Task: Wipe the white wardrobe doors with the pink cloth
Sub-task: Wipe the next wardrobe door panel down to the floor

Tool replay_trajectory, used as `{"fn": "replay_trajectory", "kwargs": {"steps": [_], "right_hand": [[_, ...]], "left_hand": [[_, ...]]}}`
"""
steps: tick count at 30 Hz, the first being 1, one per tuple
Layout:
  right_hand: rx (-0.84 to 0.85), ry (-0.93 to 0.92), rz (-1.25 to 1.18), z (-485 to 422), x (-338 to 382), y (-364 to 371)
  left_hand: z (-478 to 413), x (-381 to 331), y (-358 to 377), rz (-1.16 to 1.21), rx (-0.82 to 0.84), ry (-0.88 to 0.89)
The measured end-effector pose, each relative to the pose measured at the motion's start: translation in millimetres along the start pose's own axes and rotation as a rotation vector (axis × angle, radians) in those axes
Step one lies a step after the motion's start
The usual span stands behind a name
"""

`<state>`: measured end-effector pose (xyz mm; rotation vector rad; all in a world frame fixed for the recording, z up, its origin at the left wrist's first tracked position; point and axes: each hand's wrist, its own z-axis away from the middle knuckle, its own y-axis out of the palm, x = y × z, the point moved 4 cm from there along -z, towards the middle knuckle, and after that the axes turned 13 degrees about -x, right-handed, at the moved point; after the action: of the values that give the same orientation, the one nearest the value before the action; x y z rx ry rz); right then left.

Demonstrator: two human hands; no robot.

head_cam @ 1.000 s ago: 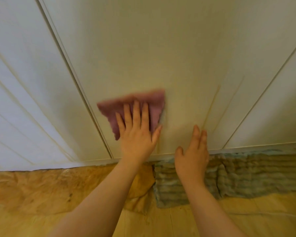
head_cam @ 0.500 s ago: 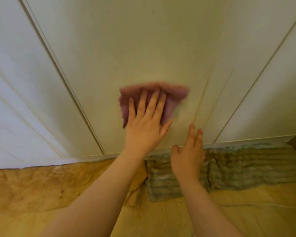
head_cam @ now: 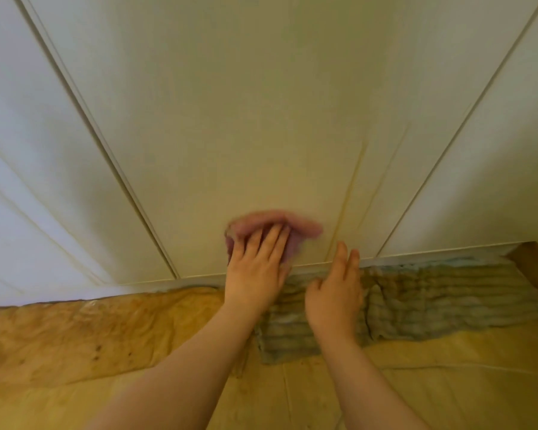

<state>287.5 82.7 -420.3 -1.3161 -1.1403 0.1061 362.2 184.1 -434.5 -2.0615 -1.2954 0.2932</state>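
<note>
- Pink cloth (head_cam: 295, 226), blurred, lies flat against the middle door (head_cam: 230, 119) of the wardrobe, low down, just above its bottom edge.
- The left hand (head_cam: 255, 274) presses it there, fingers straight and close together.
- The right hand (head_cam: 336, 293) holds nothing. Its fingers are straight and together, tips at the door's bottom edge; whether they touch is unclear.
- No wiped patch shows, so what is done cannot be told. Wiping looks under way, with the left door (head_cam: 28, 135) and right door (head_cam: 503, 135) possibly still to do.
- A grey striped towel (head_cam: 432, 299) lies along the foot of the doors, on a tan sheet (head_cam: 75, 336).
</note>
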Motion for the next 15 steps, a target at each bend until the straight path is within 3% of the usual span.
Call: {"fn": "replay_trajectory", "kwargs": {"steps": [2,4,7,10,13,15], "right_hand": [[-0.015,0.024,0.0,-4.1,-1.3,-4.4],[-0.047,0.024,-0.031,-10.1,-1.6,-7.6],[-0.066,0.024,-0.067,-12.7,-4.2,-6.2],[-0.026,0.04,-0.044,-6.8,-3.9,-2.4],[-0.021,0.047,-0.023,-5.4,-7.4,-4.4],[-0.038,0.061,-0.033,-9.9,-11.6,-6.9]], "left_hand": [[15.4,7.7,3.0,-0.003,0.068,0.028],[-18.0,14.6,-12.5,0.001,-0.105,0.004],[-75.8,20.7,-30.8,0.009,-0.327,-0.166],[-33.8,10.1,-7.2,0.001,-0.165,-0.126],[45.7,11.8,17.4,-0.048,0.186,-0.014],[41.0,17.0,14.5,-0.045,0.183,-0.008]]}}
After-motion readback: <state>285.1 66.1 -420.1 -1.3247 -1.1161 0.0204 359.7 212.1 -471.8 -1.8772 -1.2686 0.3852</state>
